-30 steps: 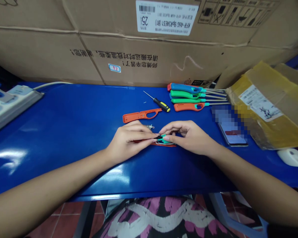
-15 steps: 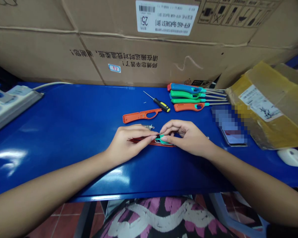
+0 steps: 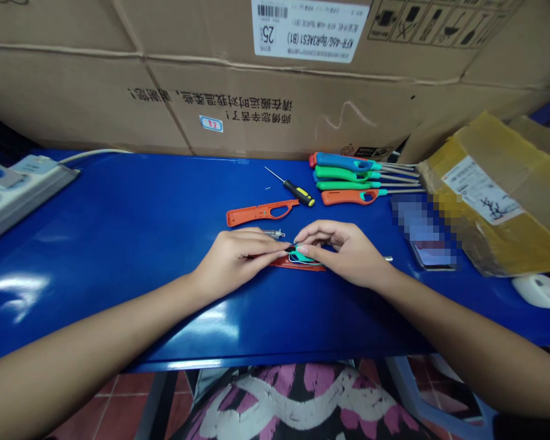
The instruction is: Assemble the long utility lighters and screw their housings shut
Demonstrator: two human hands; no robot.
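Note:
My left hand (image 3: 236, 260) and my right hand (image 3: 343, 252) meet fingertip to fingertip over an opened orange lighter shell (image 3: 297, 264) lying on the blue table (image 3: 132, 244). Both hands pinch at a small teal trigger piece (image 3: 299, 256) and a tiny black part set in that shell. A small metal part (image 3: 275, 233) lies just behind my left fingers. The other orange shell half (image 3: 261, 212) rests a little farther back.
A black-and-yellow screwdriver (image 3: 296, 190) and several long-nosed lighters (image 3: 352, 179) lie at the back. A phone (image 3: 424, 235), a taped yellow parcel (image 3: 490, 195) and a white mouse (image 3: 538, 289) sit right; a power strip (image 3: 13, 189) left. Cardboard boxes (image 3: 238, 79) wall the rear.
Both hands stay pinched over the lighter shell; the fingers have shifted slightly back and the right hand has drawn in a little closer.

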